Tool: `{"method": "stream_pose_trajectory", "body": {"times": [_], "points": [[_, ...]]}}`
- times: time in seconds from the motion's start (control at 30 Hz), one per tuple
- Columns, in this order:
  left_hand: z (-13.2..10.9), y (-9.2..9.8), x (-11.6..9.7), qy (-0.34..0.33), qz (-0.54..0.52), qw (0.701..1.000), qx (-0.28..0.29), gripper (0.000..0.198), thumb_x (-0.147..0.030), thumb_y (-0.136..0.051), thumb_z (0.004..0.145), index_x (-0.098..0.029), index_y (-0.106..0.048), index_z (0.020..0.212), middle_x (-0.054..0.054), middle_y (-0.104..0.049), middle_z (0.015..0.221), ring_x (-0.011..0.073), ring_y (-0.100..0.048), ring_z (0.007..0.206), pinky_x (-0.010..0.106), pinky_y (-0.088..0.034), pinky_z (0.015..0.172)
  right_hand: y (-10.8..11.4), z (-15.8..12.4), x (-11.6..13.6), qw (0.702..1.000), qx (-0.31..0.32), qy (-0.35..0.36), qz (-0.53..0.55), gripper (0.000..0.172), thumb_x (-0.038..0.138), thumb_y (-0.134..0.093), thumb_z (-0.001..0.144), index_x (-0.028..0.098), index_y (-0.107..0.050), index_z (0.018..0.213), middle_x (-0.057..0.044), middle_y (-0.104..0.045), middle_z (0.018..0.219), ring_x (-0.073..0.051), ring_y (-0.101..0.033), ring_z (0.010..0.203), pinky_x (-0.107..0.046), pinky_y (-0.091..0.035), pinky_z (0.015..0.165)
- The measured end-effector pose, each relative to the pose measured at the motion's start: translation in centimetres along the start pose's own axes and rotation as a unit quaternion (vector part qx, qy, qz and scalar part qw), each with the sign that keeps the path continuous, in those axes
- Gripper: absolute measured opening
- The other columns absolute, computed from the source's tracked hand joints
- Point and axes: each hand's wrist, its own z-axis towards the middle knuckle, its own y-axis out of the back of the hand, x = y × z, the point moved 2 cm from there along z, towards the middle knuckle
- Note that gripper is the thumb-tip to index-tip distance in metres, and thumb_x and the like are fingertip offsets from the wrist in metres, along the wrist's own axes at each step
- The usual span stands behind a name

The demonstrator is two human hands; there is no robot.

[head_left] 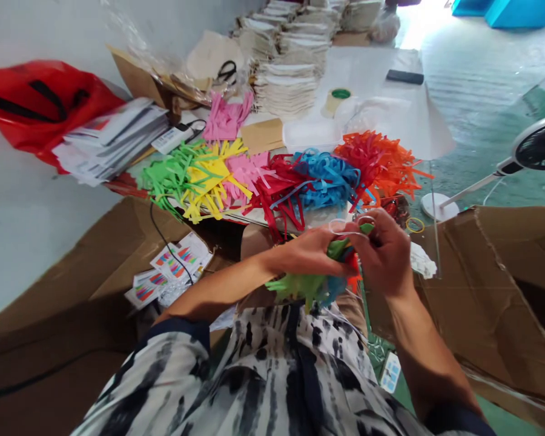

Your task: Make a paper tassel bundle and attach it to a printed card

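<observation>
My left hand is closed round a bundle of tassels, whose green, blue and orange-red strips hang below it over my lap. Close beside it, my right hand pinches the green top end of the bundle, where a thin white cord loops between both hands. Just beyond the hands, loose tassels lie in a row along the table edge: green, yellow, pink, dark red, blue and orange.
Behind the tassels are a clear plastic box, tape, scissors and stacked white bundles. Papers and a red bag lie left. Cardboard boxes flank me; a white fan stands right.
</observation>
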Motion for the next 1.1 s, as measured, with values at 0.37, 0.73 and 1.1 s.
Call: {"method": "stream_pose_trajectory", "body": {"times": [0.37,0.73,1.1], "points": [[1.3,2.2,0.2,-0.103,0.023,0.994,0.015,0.050,-0.047,-0.091,0.079,-0.020,-0.074,0.117,0.007,-0.071,0.111,0.0261,-0.066,0.111,0.037,-0.053,0.097,2.3,2.3,1.0,0.992,0.041,0.033,0.119,0.014,0.028,-0.070,0.099,0.025,-0.059,0.090,0.005,-0.048,0.072,-0.009,-0.042,0.055,-0.027,-0.034,0.050],[0.8,5.9,-6.4,-0.177,0.133,0.975,0.024,0.077,-0.047,-0.103,0.058,-0.025,-0.078,0.127,0.012,-0.071,0.136,0.0361,-0.059,0.136,0.048,-0.047,0.118,3.0,3.5,3.2,0.979,0.158,0.128,0.017,0.010,0.024,-0.070,0.099,0.025,-0.060,0.097,0.004,-0.060,0.079,-0.010,-0.049,0.061,-0.027,-0.040,0.058],[1.2,1.4,-0.2,0.016,-0.096,0.995,-0.002,0.048,-0.035,-0.097,0.068,-0.018,-0.073,0.105,0.000,-0.068,0.092,0.0141,-0.061,0.080,0.027,-0.051,0.073,2.2,2.9,1.7,0.993,0.017,0.117,0.027,0.013,0.017,-0.071,0.096,0.026,-0.062,0.098,0.006,-0.055,0.075,-0.010,-0.045,0.058,-0.027,-0.037,0.055]]}}
